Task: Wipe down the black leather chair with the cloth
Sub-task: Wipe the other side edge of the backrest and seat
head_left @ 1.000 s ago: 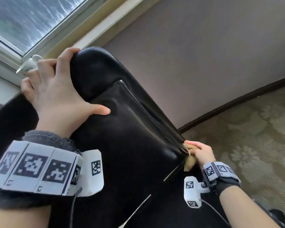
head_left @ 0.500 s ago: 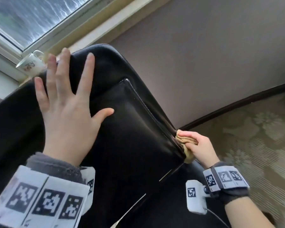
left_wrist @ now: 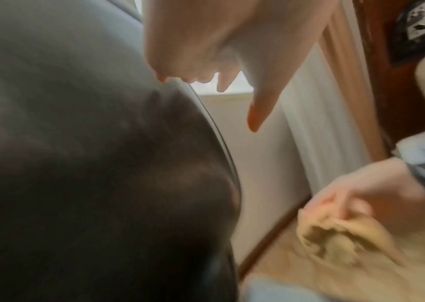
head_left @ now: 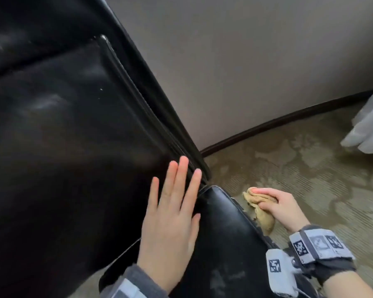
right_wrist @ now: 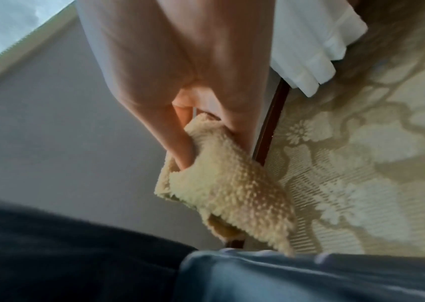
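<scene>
The black leather chair (head_left: 73, 130) fills the left of the head view, its backrest above and its seat (head_left: 224, 233) below. My left hand (head_left: 172, 211) is flat with straight fingers where the backrest meets the seat. My right hand (head_left: 276, 205) grips a bunched tan cloth (head_left: 263, 216) just off the seat's right edge, above the carpet. In the right wrist view the fingers (right_wrist: 180, 147) curl round the cloth (right_wrist: 232, 194). In the left wrist view the left fingers (left_wrist: 260, 106) hang straight beside the chair (left_wrist: 89, 163), and the cloth (left_wrist: 335, 241) shows at lower right.
A grey wall (head_left: 246, 61) with a dark baseboard (head_left: 289, 117) stands close behind the chair. Patterned carpet (head_left: 310, 179) covers the floor on the right. A white curtain hem (head_left: 368, 130) hangs at the far right.
My left hand left the backrest's top, opened and came down to the seat joint. My right hand slid with the cloth down the backrest's right edge and off beside the seat. The view tilted down.
</scene>
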Demonstrator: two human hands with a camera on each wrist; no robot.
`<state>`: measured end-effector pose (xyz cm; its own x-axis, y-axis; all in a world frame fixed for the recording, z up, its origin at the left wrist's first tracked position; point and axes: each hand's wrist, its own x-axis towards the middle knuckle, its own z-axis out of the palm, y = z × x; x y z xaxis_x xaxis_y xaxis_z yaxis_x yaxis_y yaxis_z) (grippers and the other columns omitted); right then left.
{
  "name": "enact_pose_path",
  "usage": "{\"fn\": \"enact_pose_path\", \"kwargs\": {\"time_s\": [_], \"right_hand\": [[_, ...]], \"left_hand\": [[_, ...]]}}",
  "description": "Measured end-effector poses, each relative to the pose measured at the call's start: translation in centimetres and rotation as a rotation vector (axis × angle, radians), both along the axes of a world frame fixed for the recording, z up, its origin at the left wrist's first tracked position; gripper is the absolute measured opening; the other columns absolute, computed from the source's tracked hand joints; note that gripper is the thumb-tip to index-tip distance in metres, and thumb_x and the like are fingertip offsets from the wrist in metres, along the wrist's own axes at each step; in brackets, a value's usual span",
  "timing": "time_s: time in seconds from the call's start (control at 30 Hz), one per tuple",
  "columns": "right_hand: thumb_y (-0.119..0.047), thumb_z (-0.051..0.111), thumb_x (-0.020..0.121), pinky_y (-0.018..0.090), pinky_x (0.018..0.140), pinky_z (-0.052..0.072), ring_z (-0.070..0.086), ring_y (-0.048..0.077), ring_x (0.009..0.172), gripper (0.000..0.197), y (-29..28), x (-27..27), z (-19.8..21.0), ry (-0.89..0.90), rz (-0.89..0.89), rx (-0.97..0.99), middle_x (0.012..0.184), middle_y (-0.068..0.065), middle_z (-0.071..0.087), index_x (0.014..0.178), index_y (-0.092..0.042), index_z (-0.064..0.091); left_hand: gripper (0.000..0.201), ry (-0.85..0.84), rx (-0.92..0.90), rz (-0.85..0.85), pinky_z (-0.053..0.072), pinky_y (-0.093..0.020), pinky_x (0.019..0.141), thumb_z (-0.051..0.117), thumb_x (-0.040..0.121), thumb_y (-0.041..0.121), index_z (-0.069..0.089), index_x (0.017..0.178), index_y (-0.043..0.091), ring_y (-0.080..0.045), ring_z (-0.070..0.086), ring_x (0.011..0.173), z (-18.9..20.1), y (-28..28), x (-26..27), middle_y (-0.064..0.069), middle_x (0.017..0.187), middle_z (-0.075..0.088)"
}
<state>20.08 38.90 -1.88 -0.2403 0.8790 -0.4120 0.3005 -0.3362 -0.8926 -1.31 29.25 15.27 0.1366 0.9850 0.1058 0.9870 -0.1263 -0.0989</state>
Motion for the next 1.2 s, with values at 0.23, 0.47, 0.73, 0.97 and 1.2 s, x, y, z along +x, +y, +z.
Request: {"fn": "enact_pose_path", "kwargs": {"time_s": [0.23,0.47,0.73,0.97,1.2], "right_hand": [[0.019,0.049,0.072,-0.011,0.079,0.029,0.057,0.0,0.095,0.046,-2.4,-1.3,-2.3,-0.18,0.16,0.173,0.109,0.004,0.064,0.107,-0.004,0.068],[0.017,0.048,0.077,-0.012,0.091,0.019,0.051,0.01,0.118,0.052,2.2,-3.6,-3.3,-0.207,0.246,0.334,0.128,0.003,0.058,0.12,-0.01,0.062],[0.013,0.044,0.083,-0.001,0.101,0.013,0.034,0.007,0.135,0.055,1.4,-4.0,-7.0,-0.196,0.548,0.229,0.144,-0.011,0.04,0.127,-0.017,0.057],[0.008,0.05,0.086,0.003,0.105,0.024,0.04,0.0,0.13,0.05,-0.9,3.8,-6.8,-0.172,0.693,-0.05,0.138,-0.019,0.044,0.118,-0.027,0.064],[0.005,0.048,0.086,0.017,0.108,0.029,0.043,0.006,0.129,0.052,8.5,-1.8,-6.0,-0.086,0.572,0.051,0.14,-0.014,0.046,0.127,-0.027,0.056]], "left_hand": [[0.108,-0.151,-0.697,0.302,0.009,-0.036,0.118,0.048,0.083,0.061,-0.033,0.134,0.012,-0.022,-0.017,0.142,-13.2,-3.8,3.0,-0.003,0.14,-0.044],[0.119,-0.197,-0.762,0.415,0.002,-0.041,0.117,0.052,0.072,0.072,-0.024,0.142,0.013,-0.019,-0.027,0.139,-17.7,-0.7,4.2,-0.006,0.151,-0.03],[0.122,-0.184,-0.743,0.54,0.004,-0.053,0.114,0.047,0.063,0.081,-0.037,0.128,0.021,-0.022,-0.026,0.14,-20.1,2.3,5.8,-0.009,0.15,-0.033],[0.12,-0.321,-0.852,0.678,0.026,-0.064,0.105,0.068,0.067,0.06,-0.024,0.14,0.039,-0.025,-0.021,0.141,-21.5,4.0,5.2,0.008,0.15,-0.031],[0.119,-0.278,-0.83,0.684,0.031,-0.063,0.102,0.068,0.068,0.057,-0.027,0.139,0.039,-0.026,-0.021,0.141,-22.5,3.9,5.5,0.007,0.15,-0.032]]}}
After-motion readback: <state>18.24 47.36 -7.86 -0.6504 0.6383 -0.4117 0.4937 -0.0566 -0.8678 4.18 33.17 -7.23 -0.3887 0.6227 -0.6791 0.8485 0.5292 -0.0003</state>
